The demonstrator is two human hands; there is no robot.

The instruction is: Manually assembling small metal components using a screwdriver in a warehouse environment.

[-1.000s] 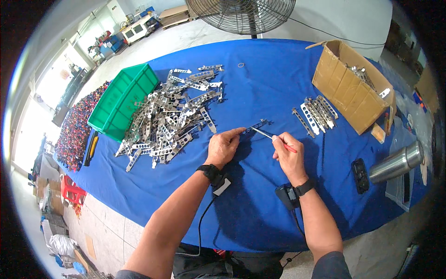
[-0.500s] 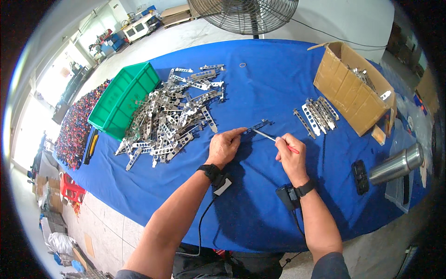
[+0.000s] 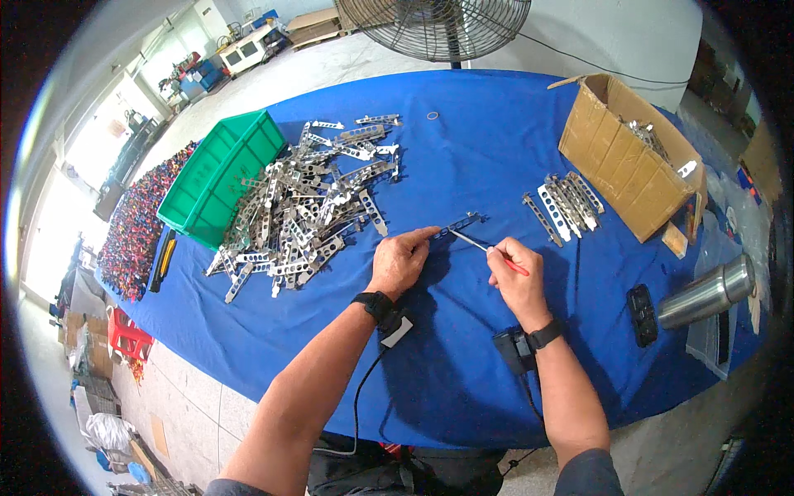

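Your left hand: index finger out on the near end of the perforated metal strip, others curled; end covered, can't tell if it's pinched. Strip runs forward-right from those fingers. Your right hand: fingers closed round a red-handled rod, handle partly hidden, tip at the strip, contact too small to confirm. Fan beyond both hands, top cut off.

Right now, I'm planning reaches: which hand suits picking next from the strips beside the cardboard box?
Right hand, likely: it's nearer those strips, though it holds a red-handled tool. The left hand, farther off, touches another strip.
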